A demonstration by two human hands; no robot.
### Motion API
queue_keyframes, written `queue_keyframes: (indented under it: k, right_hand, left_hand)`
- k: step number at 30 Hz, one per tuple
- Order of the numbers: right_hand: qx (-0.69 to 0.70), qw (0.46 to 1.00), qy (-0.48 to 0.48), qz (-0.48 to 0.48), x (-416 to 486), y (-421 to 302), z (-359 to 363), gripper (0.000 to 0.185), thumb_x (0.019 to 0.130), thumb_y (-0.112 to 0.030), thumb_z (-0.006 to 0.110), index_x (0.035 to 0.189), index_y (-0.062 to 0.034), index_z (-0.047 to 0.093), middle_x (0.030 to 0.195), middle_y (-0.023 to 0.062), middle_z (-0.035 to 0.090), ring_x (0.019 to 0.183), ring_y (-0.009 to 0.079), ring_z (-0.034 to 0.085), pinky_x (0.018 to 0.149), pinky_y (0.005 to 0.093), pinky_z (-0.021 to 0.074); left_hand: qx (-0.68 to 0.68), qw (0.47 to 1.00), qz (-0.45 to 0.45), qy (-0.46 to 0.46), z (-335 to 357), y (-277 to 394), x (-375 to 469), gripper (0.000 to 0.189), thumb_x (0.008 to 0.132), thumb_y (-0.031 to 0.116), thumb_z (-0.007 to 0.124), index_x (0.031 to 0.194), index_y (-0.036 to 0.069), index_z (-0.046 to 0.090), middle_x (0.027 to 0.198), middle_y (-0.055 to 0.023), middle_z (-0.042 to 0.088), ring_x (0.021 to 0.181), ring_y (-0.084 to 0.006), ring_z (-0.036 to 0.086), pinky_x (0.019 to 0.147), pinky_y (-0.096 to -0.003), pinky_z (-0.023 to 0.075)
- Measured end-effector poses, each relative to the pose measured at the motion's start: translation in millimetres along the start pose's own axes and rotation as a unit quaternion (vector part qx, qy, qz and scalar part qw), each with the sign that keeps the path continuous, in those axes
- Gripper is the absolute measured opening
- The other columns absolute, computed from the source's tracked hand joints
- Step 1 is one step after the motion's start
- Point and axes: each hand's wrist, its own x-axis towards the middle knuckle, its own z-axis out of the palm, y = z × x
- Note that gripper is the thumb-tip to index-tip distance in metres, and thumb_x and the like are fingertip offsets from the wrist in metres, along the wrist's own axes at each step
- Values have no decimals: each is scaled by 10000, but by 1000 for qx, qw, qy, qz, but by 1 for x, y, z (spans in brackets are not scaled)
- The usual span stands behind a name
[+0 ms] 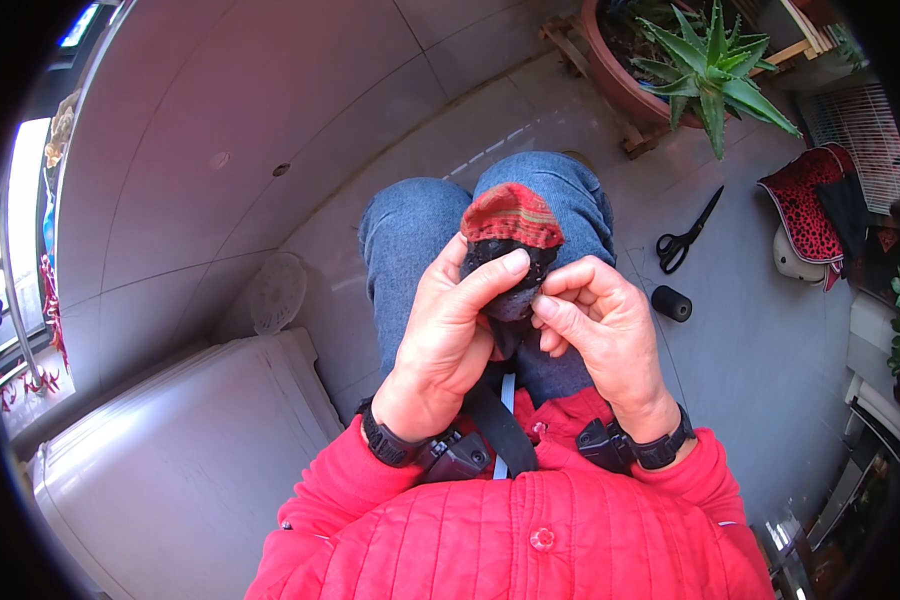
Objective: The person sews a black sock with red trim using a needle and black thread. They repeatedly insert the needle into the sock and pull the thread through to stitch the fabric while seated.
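Above my lap, my left hand (454,319) grips a small cloth item (511,217). Its top is red striped fabric, and its lower part is black and dark grey; the exact kind is unclear. My left thumb presses flat on the black part. At the item's lower right edge, the thumb and forefinger of my right hand (596,322) pinch together against the cloth. Anything as thin as a needle or thread between those fingertips is too small to make out. Black scissors (686,236) and a spool of black thread (672,303) lie on the floor to the right.
My jeans-clad knees (412,225) are under the cloth. A potted aloe (712,79) stands ahead to the right on a wooden stand. To the left are a white plastic basket (278,292) and a large white box-like thing (187,450). A red spotted cloth (806,202) lies far right.
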Motion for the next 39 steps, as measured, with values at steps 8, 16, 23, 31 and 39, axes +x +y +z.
queue_keyframes:
  k: [8,16,23,31,39]
  right_hand:
    - [-3,1000,5,-5,0,0,0,66,937,-59,650,988,-36,614,807,5,655,653,46,607,601,179,493]
    - [-1,1000,18,-23,1,1,1,70,929,-38,652,982,-29,606,805,33,667,635,68,617,590,187,499]
    - [-29,999,15,-15,-3,-2,-2,75,939,-43,640,1010,-30,618,830,-2,654,674,42,607,613,180,497]
    - [-1,1000,-1,-8,-4,-4,-2,112,940,-52,639,1047,-25,618,837,6,659,670,47,611,611,180,501]
    - [-9,1000,5,12,-5,-6,-3,145,932,-52,643,1069,-13,617,833,16,666,665,42,610,607,178,504]
  left_hand:
    - [8,1000,9,0,2,-1,-2,392,863,77,729,1225,73,580,1013,-36,660,842,-118,641,735,-259,530]
    - [41,999,21,19,5,-2,-4,407,849,72,749,1211,66,563,1008,-51,654,854,-130,646,745,-269,544]
    - [15,998,62,20,9,-7,-2,404,853,58,740,1213,49,558,1045,-68,653,897,-152,651,776,-291,551]
    - [-14,998,53,12,6,-5,-1,380,870,67,723,1213,44,562,1046,-75,668,899,-149,656,786,-283,546]
    - [-20,999,49,4,5,-4,0,359,876,62,718,1200,38,566,1042,-77,672,896,-149,664,790,-288,554]
